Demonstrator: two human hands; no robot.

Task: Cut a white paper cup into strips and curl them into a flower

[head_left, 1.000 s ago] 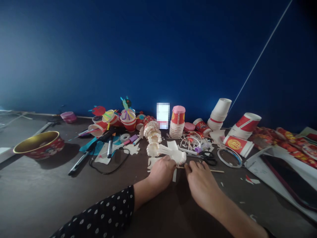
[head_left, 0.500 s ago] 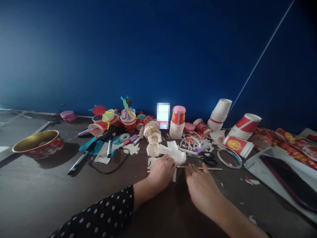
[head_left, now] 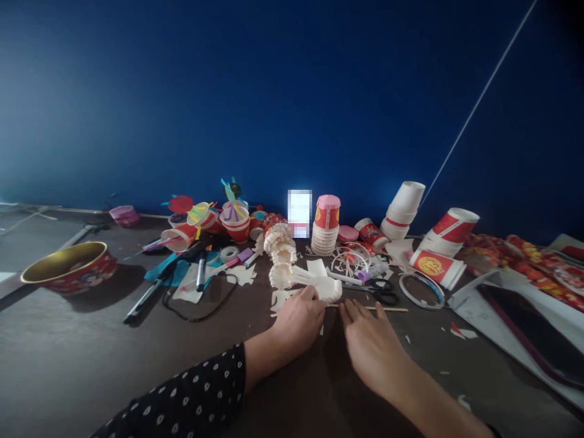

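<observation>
A thin wooden stick (head_left: 396,309) lies crosswise on the table before me. My left hand (head_left: 298,316) is closed, its fingertips bent down around the stick's left end, where they hide it. Just below those fingertips shows a short end of white paper strip (head_left: 322,330). My right hand (head_left: 371,337) rests with fingers stretched out over the middle of the stick, thumb apart. Directly behind the hands lies a cut white paper cup (head_left: 326,287) with its side in strips. A chain of ruffled white paper (head_left: 281,275) trails away behind my left hand.
Black-handled scissors (head_left: 385,292) and a ring of white tape (head_left: 422,291) lie right of the stick. Farther right is a phone (head_left: 533,328) on a white box. Stacked paper cups (head_left: 326,225) stand along the blue wall. A red and gold bowl (head_left: 70,267) sits at left, near markers (head_left: 201,271).
Less of the white paper strip shows below my left fingertips now. Both hands stay nearly in place on the stick, and the view has shifted very slightly.
</observation>
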